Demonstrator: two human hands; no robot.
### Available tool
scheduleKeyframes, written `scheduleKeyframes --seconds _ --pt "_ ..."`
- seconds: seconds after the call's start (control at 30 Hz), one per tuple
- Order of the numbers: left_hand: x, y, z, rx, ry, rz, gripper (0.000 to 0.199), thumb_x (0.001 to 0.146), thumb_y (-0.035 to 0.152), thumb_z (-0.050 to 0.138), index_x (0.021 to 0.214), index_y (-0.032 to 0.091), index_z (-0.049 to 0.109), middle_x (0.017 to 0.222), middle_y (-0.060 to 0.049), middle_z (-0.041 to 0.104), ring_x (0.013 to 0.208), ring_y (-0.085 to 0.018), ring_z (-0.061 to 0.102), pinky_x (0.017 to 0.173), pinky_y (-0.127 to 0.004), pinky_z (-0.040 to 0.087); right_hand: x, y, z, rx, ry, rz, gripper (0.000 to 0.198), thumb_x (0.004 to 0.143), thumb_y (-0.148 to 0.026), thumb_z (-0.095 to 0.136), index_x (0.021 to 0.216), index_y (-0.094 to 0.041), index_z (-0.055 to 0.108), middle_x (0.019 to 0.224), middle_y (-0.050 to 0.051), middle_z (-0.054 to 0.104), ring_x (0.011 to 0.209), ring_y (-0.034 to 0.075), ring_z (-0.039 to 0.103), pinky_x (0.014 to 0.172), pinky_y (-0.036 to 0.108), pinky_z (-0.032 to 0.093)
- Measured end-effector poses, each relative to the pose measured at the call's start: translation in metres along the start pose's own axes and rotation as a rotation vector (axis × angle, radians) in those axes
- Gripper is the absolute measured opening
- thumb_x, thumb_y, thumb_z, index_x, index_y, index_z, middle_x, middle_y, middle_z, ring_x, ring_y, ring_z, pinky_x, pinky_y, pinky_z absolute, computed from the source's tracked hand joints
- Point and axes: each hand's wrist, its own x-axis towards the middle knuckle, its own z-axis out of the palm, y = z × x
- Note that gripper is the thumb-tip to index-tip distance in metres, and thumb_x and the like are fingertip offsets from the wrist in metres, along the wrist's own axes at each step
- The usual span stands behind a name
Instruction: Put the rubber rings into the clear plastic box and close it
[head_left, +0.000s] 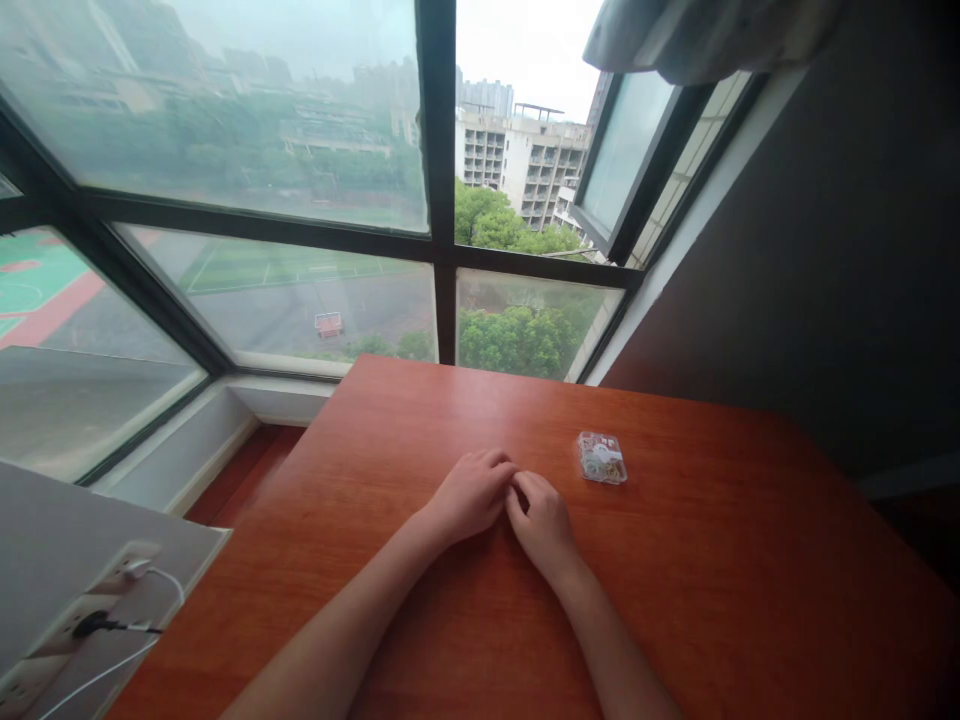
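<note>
My left hand [475, 492] and my right hand [541, 520] meet over the middle of the reddish-brown wooden table [420, 640]. Their fingertips come together, curled and pressed close. Whatever may lie between them is hidden or too small to make out. A little beyond and to the right of my right hand sits a small clear plastic box [601, 458], apart from both hands. Small pieces show through it, some pale and some yellowish, but I cannot tell their kind.
Dark-framed windows [445, 180] stand behind the table, one pane swung outward at the right. At lower left, a wall panel carries sockets [94, 620] with plugs and a white cable [169, 578]. A dark wall [817, 250] rises at the right. Grey fabric [697, 40] hangs at the top.
</note>
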Motion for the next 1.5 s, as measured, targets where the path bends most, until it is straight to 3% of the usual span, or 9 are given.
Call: scheduleKeyframes --seconds 0.43,0.9,1.3,1.5 --pt "-0.002 0.008 0.003 -0.013 -0.009 -0.046 0.024 0.079 0.012 0.049 0.100 0.020 0.056 0.102 -0.009 0.055 0.094 -0.023 0.053 0.086 -0.036 0.045 0.004 0.002 -0.005 0.091 -0.026 0.026 0.021 0.088 -0.019 0.044 0.081 -0.021 0.064 0.080 0.004 0.067 0.074 0.019 0.061 0.071 0.028 0.047" --pt "-0.005 -0.004 0.002 -0.206 0.027 -0.065 0.022 0.081 0.013 0.047 0.099 0.021 0.057 0.097 -0.006 0.056 0.090 -0.020 0.054 0.082 -0.032 0.046 0.010 -0.004 -0.004 -0.095 -0.066 -0.003 0.019 0.087 -0.017 0.048 0.083 -0.022 0.065 0.083 0.002 0.070 0.077 0.016 0.064 0.071 0.024 0.045" --pt "-0.002 -0.004 0.006 -0.151 0.043 -0.080 0.022 0.080 0.013 0.048 0.099 0.021 0.058 0.097 -0.006 0.057 0.090 -0.019 0.055 0.081 -0.030 0.046 0.009 -0.002 -0.005 -0.087 -0.079 -0.009 0.021 0.090 -0.019 0.045 0.087 -0.022 0.065 0.085 0.003 0.071 0.080 0.018 0.064 0.075 0.026 0.045" --pt "-0.001 -0.006 0.008 -0.153 0.068 -0.079 0.019 0.080 0.013 0.048 0.094 0.020 0.060 0.096 -0.005 0.058 0.087 -0.018 0.055 0.079 -0.029 0.045 0.012 -0.001 -0.006 -0.123 -0.055 -0.042 0.019 0.088 -0.018 0.048 0.083 -0.023 0.065 0.081 0.002 0.071 0.074 0.016 0.064 0.069 0.023 0.042"
